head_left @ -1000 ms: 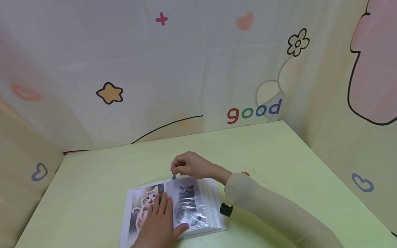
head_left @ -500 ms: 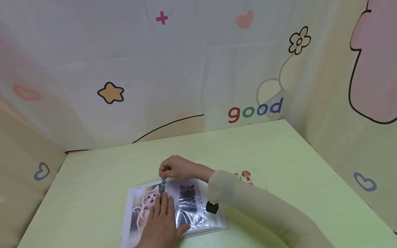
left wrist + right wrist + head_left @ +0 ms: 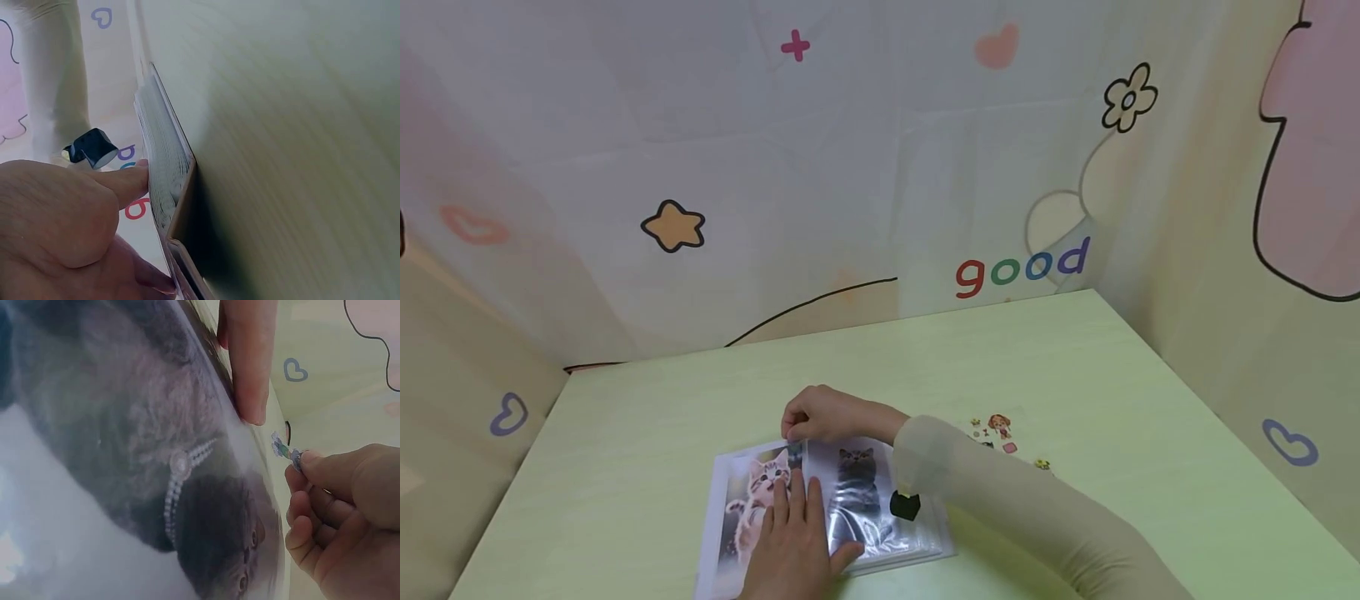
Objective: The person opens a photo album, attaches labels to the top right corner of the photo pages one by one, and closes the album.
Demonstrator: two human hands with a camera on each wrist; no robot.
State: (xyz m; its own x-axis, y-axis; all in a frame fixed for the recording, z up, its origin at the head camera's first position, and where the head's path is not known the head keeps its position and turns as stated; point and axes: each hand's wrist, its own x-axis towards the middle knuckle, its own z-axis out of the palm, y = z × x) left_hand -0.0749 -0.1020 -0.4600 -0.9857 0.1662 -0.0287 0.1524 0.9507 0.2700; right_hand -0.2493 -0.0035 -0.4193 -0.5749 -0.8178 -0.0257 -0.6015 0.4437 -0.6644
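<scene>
An open photo album (image 3: 709,533) lies on the table, a kitten photo (image 3: 760,492) on its left page and a grey cat photo (image 3: 856,483) under shiny film on the right. My left hand (image 3: 792,537) presses on it with fingers straight, mostly over the kitten photo, thumb toward the right page. In the left wrist view that hand overlies the thick stack of pages (image 3: 159,140). At the album's top edge, near the middle, is my right hand (image 3: 822,414). It pinches a small bluish sticker (image 3: 286,450) between thumb and finger, most visible in the right wrist view.
Right of the album, partly behind the right sleeve (image 3: 1022,517), lies a clear sheet of small cartoon stickers (image 3: 1000,427). A black wrist camera (image 3: 906,505) hangs under the right cuff. Printed cloth walls (image 3: 820,192) stand behind and beside the pale green table (image 3: 647,433).
My right hand has moved left and slightly down to the album's top middle with the sticker. More of the sticker sheet has come into view. The left hand stays on the page.
</scene>
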